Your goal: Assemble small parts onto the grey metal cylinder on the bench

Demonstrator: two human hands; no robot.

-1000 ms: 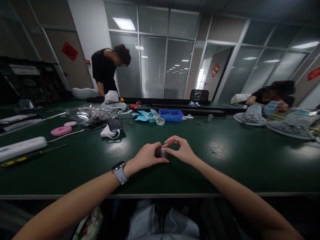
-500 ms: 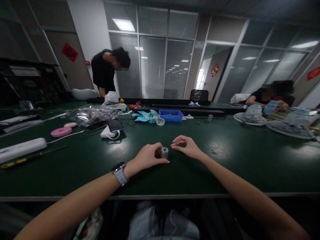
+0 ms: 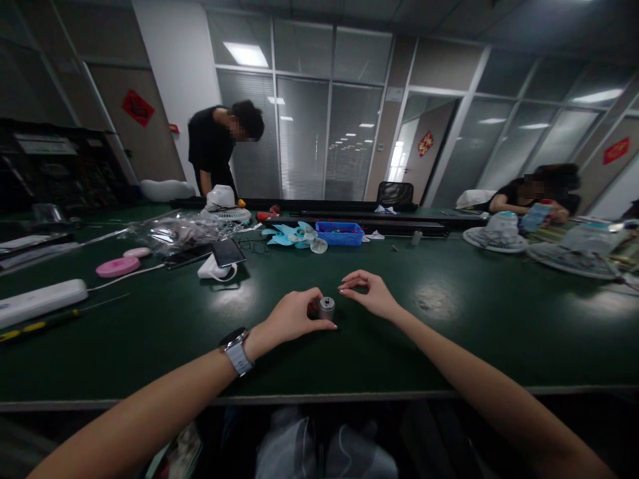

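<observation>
A small silver metal cylinder (image 3: 327, 308) with a dark hole in its top stands upright on the green table (image 3: 379, 359). My left hand (image 3: 297, 315) is wrapped round its left side, with the thumb in front and the fingers behind. My right hand (image 3: 372, 293) hovers just to the right of the cylinder, apart from it. Its thumb and fingertips are drawn close together, and whatever lies between them is too small to make out.
Behind are a blue tray (image 3: 339, 234), light blue fan blades (image 3: 288, 235), a phone (image 3: 227, 253) and plastic bags (image 3: 184, 233). A screwdriver (image 3: 40, 326) and power strip (image 3: 44, 301) lie left. Fan parts (image 3: 499, 233) stand right. Two people (image 3: 212, 146) are beyond.
The view has shifted slightly. Both hands keep nearly the same pose around and beside the cylinder. The standing person at the back has moved a little.
</observation>
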